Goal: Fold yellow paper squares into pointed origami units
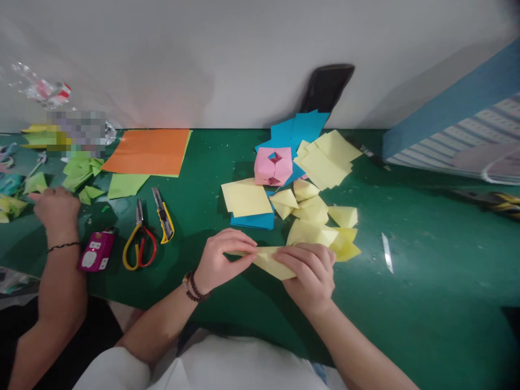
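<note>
In the head view, the left hand (223,261) pinched the left end of a yellow paper (270,261) between thumb and fingers. The right hand (312,273) gripped the right end of the same paper, fingers laid across its upper face. The yellow paper was folded and stood above the near part of the green table (426,281), between the two hands.

Folded yellow pieces (312,210) lay just beyond the right hand. Farther back, a pink paper block (266,167) with a diamond-shaped gap in its top rested between a small stack of yellow squares (246,196) and a spread of yellow sheets (328,161). Blue sheets (298,125) lay behind the block. A dark phone (328,89) leaned against the wall (203,59).

To the left, scissors (140,246) with red and yellow handles lay beside a yellow cutter (164,219). An orange sheet (148,151) lay behind them. A co-worker's hand (59,210) was near green paper pieces (79,170) at the far left.
</note>
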Demonstrator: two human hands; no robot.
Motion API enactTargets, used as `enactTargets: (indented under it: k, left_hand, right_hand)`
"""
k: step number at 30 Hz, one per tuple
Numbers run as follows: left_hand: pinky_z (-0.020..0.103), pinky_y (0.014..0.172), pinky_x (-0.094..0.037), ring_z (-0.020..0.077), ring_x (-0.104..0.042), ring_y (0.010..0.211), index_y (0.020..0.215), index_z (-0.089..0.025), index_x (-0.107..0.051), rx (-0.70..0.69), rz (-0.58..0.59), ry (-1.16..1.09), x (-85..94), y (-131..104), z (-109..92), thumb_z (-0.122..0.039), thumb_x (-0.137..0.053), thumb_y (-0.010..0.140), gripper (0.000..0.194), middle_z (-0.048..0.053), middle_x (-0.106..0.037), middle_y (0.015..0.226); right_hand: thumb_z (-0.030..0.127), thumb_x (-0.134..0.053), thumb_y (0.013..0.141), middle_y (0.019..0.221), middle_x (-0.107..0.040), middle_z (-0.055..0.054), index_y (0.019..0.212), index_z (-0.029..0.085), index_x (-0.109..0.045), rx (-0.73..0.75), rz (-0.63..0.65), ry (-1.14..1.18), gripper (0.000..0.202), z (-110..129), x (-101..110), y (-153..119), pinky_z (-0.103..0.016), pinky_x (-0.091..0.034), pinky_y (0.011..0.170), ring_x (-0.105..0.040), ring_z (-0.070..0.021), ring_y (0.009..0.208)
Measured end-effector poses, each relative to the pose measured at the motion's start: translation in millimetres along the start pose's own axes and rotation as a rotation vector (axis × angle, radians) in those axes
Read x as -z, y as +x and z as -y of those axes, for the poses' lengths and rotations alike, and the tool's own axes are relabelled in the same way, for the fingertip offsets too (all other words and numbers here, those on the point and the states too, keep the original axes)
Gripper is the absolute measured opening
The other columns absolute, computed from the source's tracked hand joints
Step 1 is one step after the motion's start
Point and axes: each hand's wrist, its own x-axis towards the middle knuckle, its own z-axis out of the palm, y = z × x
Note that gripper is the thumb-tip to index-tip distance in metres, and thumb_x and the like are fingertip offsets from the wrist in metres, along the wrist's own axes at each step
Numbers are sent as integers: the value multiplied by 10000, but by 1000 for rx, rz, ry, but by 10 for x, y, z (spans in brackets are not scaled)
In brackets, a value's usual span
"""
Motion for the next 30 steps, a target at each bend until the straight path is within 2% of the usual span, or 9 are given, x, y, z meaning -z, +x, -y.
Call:
enactTargets:
  k: [4,14,16,19,21,25,27,30]
  left_hand:
    - [396,925,-522,164,-693,812,789,-206,-715,-108,-21,111,-7,10,-10,-155,-704,783,52,20,-748,820]
    - [395,919,-525,156,-687,764,702,-189,-656,-114,-68,167,-57,-6,-17,-108,-672,744,92,15,-718,750]
    - [360,870,-547,154,-687,768,720,-186,-661,-96,-79,175,-65,-19,-18,-112,-664,748,79,23,-716,768]
    - [283,757,-567,153,-687,782,746,-178,-690,9,-73,132,-50,-25,-9,-136,-661,769,56,43,-724,805]
    - [260,704,-574,163,-699,790,815,-175,-714,159,-38,33,-26,-21,9,-166,-663,782,61,54,-742,840]
    - [203,472,-529,148,-691,618,1082,-167,-668,444,35,-217,2,-15,65,-216,-681,777,309,75,-758,928]
    - [182,416,-497,129,-669,554,1119,-168,-643,482,15,-242,-4,-16,92,-195,-693,755,368,76,-759,936]
    - [168,406,-492,129,-678,572,1131,-171,-628,456,-29,-221,-14,-13,130,-165,-691,742,394,72,-759,938]
  right_hand:
    - [113,-635,835,785,-708,-9,903,248,-644,8,-10,26,152,10,-8,-13,-336,-442,708,-598,-173,774]
    - [74,-662,786,777,-720,8,913,251,-650,27,12,41,218,47,-37,-30,-331,-427,721,-594,-176,776]
    - [64,-662,770,790,-727,15,931,255,-650,41,26,42,250,47,-48,-38,-328,-424,724,-591,-174,775]
    - [31,-626,759,792,-727,26,936,261,-648,27,64,36,291,23,-54,-34,-324,-418,725,-586,-166,762]
    - [-15,-559,737,775,-714,22,924,253,-648,-30,97,25,338,-14,-56,-27,-325,-416,712,-588,-167,749]
    - [-32,-512,693,743,-687,15,899,241,-644,-121,154,-12,367,-91,-78,-31,-328,-415,666,-595,-172,709]
    - [-25,-516,699,828,-702,-3,955,242,-644,-119,180,-38,391,-109,-92,-39,-332,-427,672,-605,-179,743]
    - [-14,-531,729,1038,-691,-41,1025,271,-652,-35,205,-55,429,-105,-99,-41,-357,-465,745,-607,-205,888]
